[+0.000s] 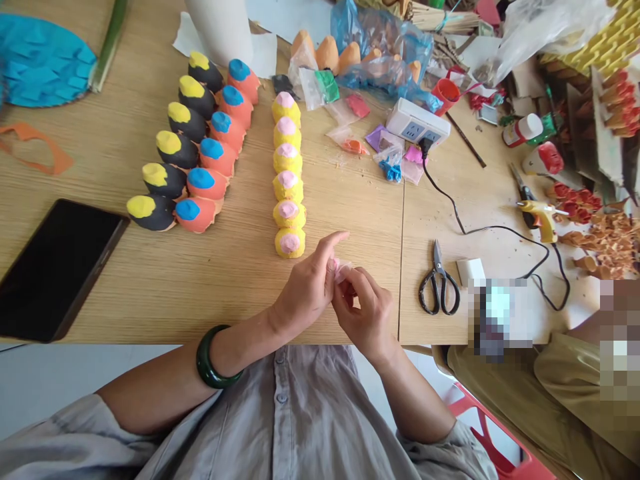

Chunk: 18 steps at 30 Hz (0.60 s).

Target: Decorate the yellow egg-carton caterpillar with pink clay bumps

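Note:
My left hand [306, 283] and my right hand [366, 310] meet just above the front of the table. Between their fingertips is a small soft piece of pink clay [343, 272], partly hidden. The right fingers pinch it; the left thumb presses against it while the left forefinger points outward. Just beyond lies a straight row of yellow clay-covered pieces with pink tops [290, 241]. To the left stand two slanting rows, orange pieces with blue caps [213, 150] and black pieces with yellow caps [177, 148].
A black phone [57, 267] lies at left. At right are black scissors [439, 280], a power strip [417, 123] with a trailing cord, and a yellow glue gun [543, 217]. Small clay bags [350, 140] and blue plastic [385, 40] lie farther back. Another person's leg [500, 393] shows at right.

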Available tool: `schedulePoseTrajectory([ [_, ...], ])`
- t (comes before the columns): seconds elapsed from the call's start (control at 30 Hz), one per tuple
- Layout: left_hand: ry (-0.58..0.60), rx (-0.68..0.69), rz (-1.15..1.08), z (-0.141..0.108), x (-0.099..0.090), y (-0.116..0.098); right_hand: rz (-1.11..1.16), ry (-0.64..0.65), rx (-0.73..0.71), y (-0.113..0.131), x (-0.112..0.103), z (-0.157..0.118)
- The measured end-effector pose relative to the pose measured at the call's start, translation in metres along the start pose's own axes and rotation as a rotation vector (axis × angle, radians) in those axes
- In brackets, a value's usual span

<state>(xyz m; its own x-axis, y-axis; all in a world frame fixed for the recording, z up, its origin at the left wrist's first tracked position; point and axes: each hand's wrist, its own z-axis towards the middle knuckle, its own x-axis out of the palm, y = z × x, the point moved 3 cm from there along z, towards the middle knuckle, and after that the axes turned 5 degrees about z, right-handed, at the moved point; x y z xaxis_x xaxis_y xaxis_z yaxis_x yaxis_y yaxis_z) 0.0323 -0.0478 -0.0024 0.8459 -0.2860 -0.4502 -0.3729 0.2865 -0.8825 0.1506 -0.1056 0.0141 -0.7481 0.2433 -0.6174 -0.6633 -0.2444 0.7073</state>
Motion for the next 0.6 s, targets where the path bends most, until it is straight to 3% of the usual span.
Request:
schedulePoseTrajectory([
  [0.13, 0.009, 0.056, -0.005, 0.002, -0.002, 0.002, 0.130, -0.050, 0.041, -0.003, 0.000, -0.002],
  [0.27, 0.051, 0.056, -0.069, 0.003, -0.005, 0.004, 0.468, 0.019, 0.350, -0.012, -0.003, -0.002],
  [0.43, 0.063, -0.154, -0.275, 0.003, -0.005, 0.006, 1.060, 0.090, 0.800, -0.024, 0.003, -0.001],
  [0.6, 0.147, -0.382, -0.574, 0.001, 0.000, 0.005, 1.329, 0.097, 0.963, -0.027, 0.007, 0.001],
])
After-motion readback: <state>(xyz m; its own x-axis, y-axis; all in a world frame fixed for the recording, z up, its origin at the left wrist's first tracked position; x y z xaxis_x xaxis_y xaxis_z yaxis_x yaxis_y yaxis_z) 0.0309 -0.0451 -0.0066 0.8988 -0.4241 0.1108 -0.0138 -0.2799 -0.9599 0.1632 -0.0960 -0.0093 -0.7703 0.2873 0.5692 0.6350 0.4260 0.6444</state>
